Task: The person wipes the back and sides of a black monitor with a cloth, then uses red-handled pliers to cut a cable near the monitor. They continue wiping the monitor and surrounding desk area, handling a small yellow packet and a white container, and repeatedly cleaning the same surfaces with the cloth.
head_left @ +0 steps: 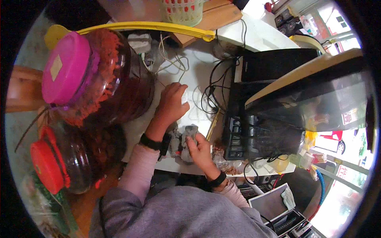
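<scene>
My left hand (171,104) reaches over the white tabletop (200,101), its thumb held apart from the fingers. Its fingertips are close to a thin white cable (183,63); whether they touch it I cannot make out. Nearer my body, a crumpled grey cloth (189,137) is gripped by my right hand (201,154), with the thumb lying on top. More greyish cloth (174,142) lies beside it, partly covered by my left wrist.
Two big dark jars stand at the left, one with a pink lid (65,67), one with a red lid (47,166). A yellow long-handled scoop (147,26) crosses the back, near a basket (181,12). Black cables (214,93) lie before a keyboard (237,137) and monitor (313,89).
</scene>
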A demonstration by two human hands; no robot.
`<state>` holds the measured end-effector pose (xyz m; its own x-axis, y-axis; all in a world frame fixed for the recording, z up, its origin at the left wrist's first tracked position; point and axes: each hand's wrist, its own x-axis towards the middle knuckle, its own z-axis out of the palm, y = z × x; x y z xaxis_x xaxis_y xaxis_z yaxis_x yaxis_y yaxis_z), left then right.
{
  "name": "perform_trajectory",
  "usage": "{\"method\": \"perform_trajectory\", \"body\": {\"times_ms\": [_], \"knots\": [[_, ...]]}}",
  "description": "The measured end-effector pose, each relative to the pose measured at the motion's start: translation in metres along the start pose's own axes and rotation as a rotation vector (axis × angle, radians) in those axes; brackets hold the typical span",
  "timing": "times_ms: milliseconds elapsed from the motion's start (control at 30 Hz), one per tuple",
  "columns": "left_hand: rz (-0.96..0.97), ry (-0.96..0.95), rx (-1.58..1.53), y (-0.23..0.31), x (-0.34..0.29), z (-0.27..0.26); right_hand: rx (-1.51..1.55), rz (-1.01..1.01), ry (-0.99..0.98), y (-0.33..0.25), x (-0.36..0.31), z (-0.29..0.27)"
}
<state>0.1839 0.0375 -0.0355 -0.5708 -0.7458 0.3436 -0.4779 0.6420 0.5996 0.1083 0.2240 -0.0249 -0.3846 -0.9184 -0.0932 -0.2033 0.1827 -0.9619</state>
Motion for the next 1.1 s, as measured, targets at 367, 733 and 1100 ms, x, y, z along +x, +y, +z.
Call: {"method": "perform_trajectory", "body": {"times_ms": [367, 733, 1100], "knots": [[-0.185, -0.054, -0.094, 0.007, -0.062, -0.053, -0.256, -0.093, -0.189, -0.054, 0.043, 0.000], [-0.308, 0.006, -0.019, 0.025, -0.149, -0.107, -0.572, -0.206, -0.038, -0.081, 0.001, -0.030], [-0.353, 0.073, 0.349, -0.003, -0.166, -0.086, -0.066, -0.112, -0.046, -0.082, -0.009, -0.039]]}}
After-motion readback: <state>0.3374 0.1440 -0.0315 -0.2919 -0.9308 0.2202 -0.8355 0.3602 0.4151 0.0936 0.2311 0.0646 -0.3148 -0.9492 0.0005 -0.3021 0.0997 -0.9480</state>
